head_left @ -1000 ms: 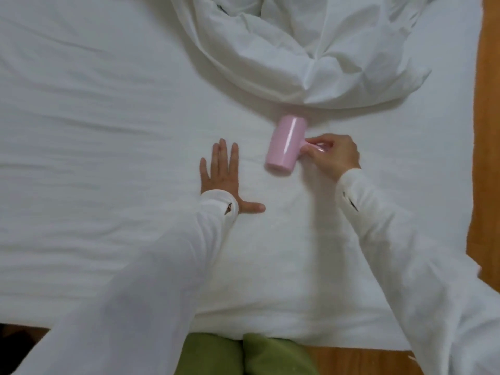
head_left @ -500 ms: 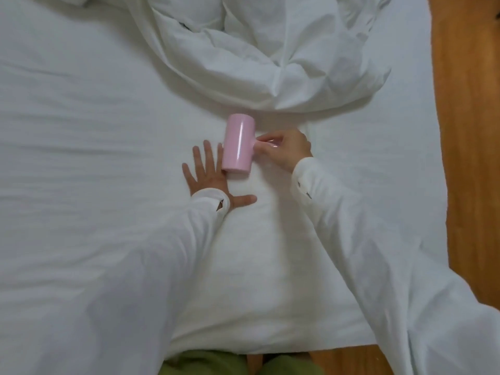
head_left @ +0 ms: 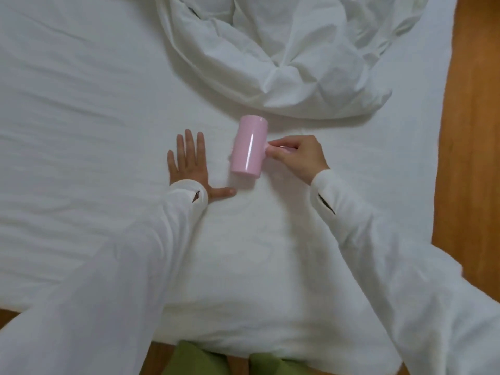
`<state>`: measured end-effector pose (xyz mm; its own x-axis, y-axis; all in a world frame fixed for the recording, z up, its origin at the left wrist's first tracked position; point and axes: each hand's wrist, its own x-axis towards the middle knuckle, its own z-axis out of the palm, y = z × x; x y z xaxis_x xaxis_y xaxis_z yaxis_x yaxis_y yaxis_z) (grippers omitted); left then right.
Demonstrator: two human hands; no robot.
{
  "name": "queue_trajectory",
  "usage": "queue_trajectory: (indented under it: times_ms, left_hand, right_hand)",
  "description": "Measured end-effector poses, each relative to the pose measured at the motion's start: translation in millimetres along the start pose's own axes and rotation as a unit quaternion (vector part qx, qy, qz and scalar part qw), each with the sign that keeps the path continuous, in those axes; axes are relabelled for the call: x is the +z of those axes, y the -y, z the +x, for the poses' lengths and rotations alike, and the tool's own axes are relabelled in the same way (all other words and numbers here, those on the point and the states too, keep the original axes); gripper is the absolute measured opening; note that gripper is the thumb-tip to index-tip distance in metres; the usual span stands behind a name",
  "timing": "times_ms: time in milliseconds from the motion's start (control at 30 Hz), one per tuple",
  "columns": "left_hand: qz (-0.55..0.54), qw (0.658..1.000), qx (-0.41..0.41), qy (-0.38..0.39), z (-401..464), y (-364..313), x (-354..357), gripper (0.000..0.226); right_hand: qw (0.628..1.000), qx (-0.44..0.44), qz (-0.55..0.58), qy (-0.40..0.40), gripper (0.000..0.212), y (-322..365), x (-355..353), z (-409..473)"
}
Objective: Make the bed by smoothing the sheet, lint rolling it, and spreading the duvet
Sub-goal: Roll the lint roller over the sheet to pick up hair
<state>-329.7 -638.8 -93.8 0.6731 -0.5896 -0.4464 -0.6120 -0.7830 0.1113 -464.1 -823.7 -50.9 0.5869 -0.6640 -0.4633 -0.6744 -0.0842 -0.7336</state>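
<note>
on the smooth white bed sheet (head_left: 81, 131), the right hand (head_left: 295, 155), pinching the glossy pink cylindrical lint roller (head_left: 249, 145), has rolled it away from the flat, open left hand (head_left: 186, 161), so lint rolling continues.

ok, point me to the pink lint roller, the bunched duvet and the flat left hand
pink cylindrical lint roller (head_left: 248, 146), head view, middle of the drum
bunched white duvet (head_left: 292, 63), head view, crumpled centre
left hand (head_left: 187, 165), head view, back of hand
</note>
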Motion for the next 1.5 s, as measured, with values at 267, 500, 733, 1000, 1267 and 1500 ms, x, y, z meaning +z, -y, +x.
queue_trajectory:
  times_ms: [267, 500, 733, 1000, 1267, 1500]
  left_hand:
    - [-0.024, 0.994, -0.098, 0.041, 9.4, 51.0, -1.8, 0.156]
    - [-0.040, 0.993, -0.089, 0.065, 7.6, 49.6, -7.9, 0.158]
    - [-0.042, 0.989, -0.096, 0.100, 13.0, 49.6, -11.4, 0.160]
    - [-0.056, 0.988, -0.087, 0.112, 16.8, 52.7, -9.4, 0.160]
    - [-0.054, 0.986, -0.093, 0.129, 20.6, 52.7, -9.3, 0.161]
    - [-0.053, 0.986, -0.087, 0.129, 20.9, 54.3, -10.1, 0.161]
  right_hand:
    - [0.995, -0.071, -0.041, 0.062, 0.023, 73.7, 86.5, 67.9]
    - [0.994, 0.019, -0.100, -0.045, 0.031, 21.1, 42.7, 38.5]
    - [0.998, -0.020, -0.064, -0.013, 0.025, 72.2, 101.3, 58.9]
    - [0.998, 0.016, -0.036, -0.058, 0.049, 19.9, 60.4, 40.8]
    - [0.998, 0.021, -0.006, -0.051, 0.049, 29.4, 71.9, 52.6]
    - [0.999, -0.009, -0.026, -0.026, 0.014, 68.8, 117.6, 73.7]
